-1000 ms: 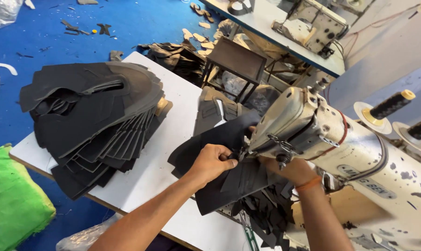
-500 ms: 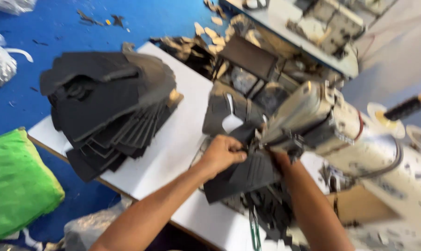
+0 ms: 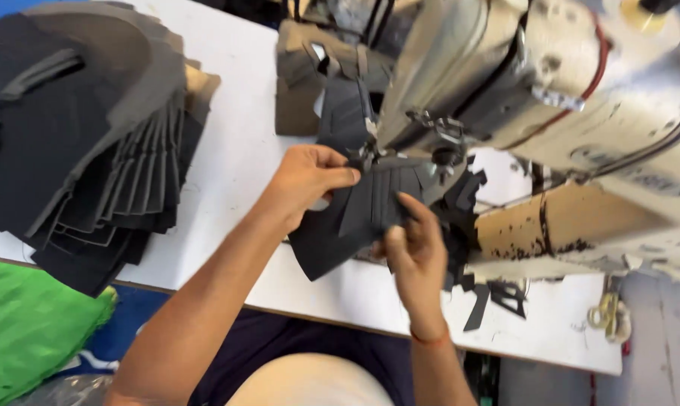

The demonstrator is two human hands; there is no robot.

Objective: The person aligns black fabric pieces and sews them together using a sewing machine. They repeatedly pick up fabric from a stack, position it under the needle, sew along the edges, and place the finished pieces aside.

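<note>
Both hands are on the black cut piece [image 3: 355, 222] lying under the head of the sewing machine [image 3: 550, 83]. Left hand [image 3: 306, 180] has its fingers curled shut on the piece's upper edge, close to the needle area; right hand [image 3: 415, 252] pinches its lower edge between thumb and fingers. The machine's bulky pale body hangs over the work and hides the far side of the piece. To my left a tall stack of black pieces [image 3: 84, 143] fans across the white table [image 3: 235, 158], well apart from my hands. A green bag [image 3: 32, 331] sits below the table's near edge.
</note>
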